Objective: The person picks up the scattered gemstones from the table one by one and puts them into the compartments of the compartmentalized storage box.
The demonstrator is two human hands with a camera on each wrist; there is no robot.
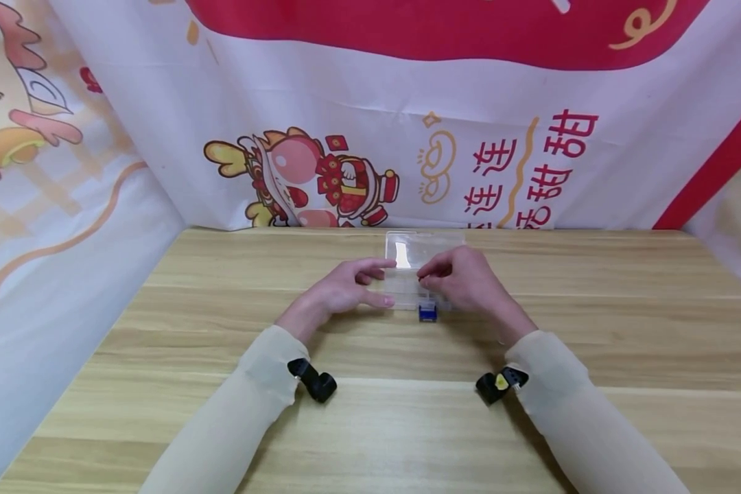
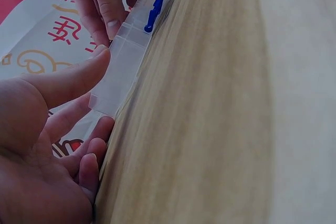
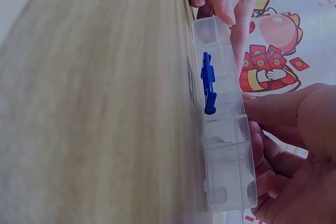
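Observation:
A clear plastic compartment box [image 1: 401, 289] lies near the table's back edge, its lid [image 1: 429, 247] laid back toward the curtain. The blue latch [image 3: 208, 83] is on the front side. At the box's left end, my left hand [image 1: 352, 283] has its thumb by the front corner and its straight index finger beside the lid; the other fingers bend loosely. My right hand [image 1: 466, 278] reaches over the compartments from the right, thumb and fingers pinched together. A small dark red thing [image 1: 420, 278] shows at those fingertips, mostly hidden; I cannot tell its kind.
The wooden table [image 1: 383, 425] stretches toward me and to both sides. Behind it hangs a white curtain [image 1: 358, 89] printed with red characters and a cartoon figure. Small black cameras [image 1: 322, 387] are strapped at both sleeves. Thin dividers [image 3: 226, 142] split the box inside.

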